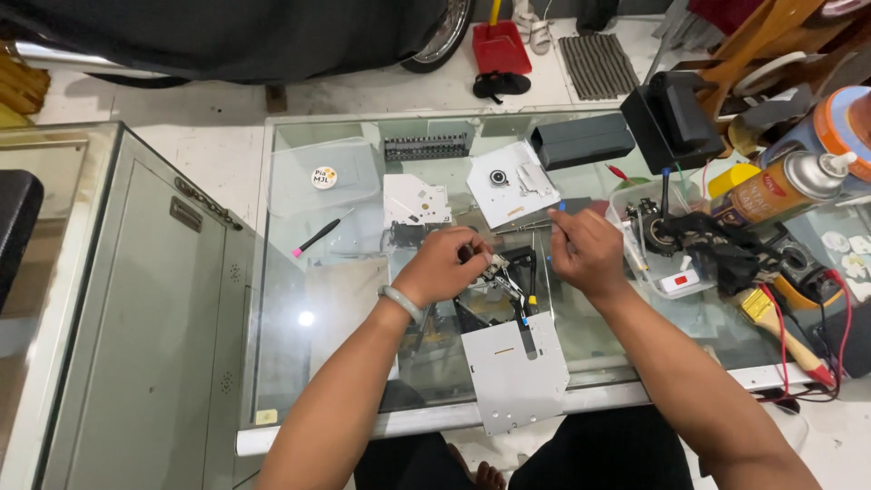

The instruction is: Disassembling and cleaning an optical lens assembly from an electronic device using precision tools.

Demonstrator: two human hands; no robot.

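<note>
Nearest me, a grey metal plate (515, 363) lies on the glass table (299, 299). My left hand (443, 268) pinches a small metal part (496, 269) at the table's middle; its shape I can't make out. My right hand (588, 251) closes on a blue-tipped tool (562, 208), mostly hidden. Beyond, a white panel (510, 183) and spray can (782, 188).

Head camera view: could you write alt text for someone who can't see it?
Seen from above, a left hand holds a small metal part over a glass table, and the right hand grips a thin tool. Metal plates, a spray can and a tray of parts lie around.
</note>
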